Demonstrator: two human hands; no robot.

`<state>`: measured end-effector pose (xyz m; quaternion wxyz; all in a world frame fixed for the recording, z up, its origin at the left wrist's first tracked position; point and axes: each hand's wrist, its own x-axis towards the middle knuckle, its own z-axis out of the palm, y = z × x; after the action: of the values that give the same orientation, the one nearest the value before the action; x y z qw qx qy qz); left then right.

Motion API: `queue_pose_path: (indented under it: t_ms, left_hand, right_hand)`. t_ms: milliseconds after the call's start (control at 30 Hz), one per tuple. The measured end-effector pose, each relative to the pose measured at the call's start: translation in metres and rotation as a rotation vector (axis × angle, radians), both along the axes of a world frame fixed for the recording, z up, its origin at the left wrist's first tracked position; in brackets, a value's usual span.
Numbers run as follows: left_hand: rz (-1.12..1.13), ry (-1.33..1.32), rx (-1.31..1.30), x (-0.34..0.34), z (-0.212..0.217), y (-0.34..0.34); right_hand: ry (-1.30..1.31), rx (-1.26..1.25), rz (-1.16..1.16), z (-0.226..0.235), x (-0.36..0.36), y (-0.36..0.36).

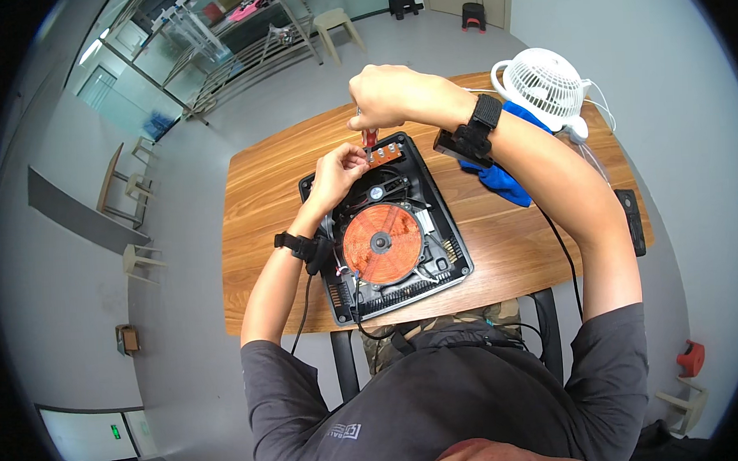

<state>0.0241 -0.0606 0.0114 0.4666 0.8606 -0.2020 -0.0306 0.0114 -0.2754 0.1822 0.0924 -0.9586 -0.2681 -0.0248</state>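
Observation:
An opened induction cooker base (443,227) lies on the wooden table in front of me, its round copper coil (383,230) facing up. At its far end sits a small orange-brown circuit board (389,153). My right hand (380,96) is closed round the handle of a screwdriver (370,137) with a red handle, held upright over this board. Close beside the tip, the fingers of my left hand (340,172) are pinched together at the board's left end. What they hold, if anything, is too small to make out.
A white fan (544,84) stands at the table's far right, near a blue cloth (505,183). Along the right edge lies a black flat object (630,222). Black cables run from my wristbands past the table's near edge. A metal rack (246,54) and stools stand beyond.

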Motion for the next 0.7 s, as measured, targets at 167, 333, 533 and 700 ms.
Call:
queue_pose_path:
  t_ms: [167, 333, 533, 700]
  left_hand:
    - [0.011, 0.024, -0.004, -0.001, -0.001, -0.001]
    - [-0.004, 0.003, 0.048, -0.003, 0.001, -0.002]
    - [0.003, -0.018, 0.062, -0.005, 0.001, -0.001]
    - [0.004, -0.058, 0.109, -0.009, 0.009, -0.006]
  right_hand:
    - [-0.002, 0.012, 0.022, 0.003, -0.003, 0.001]
    - [0.004, 0.013, 0.031, 0.002, -0.003, 0.001]
    - [0.000, 0.010, 0.012, 0.000, -0.004, 0.003]
    - [0.011, 0.004, 0.015, 0.002, -0.003, 0.003]
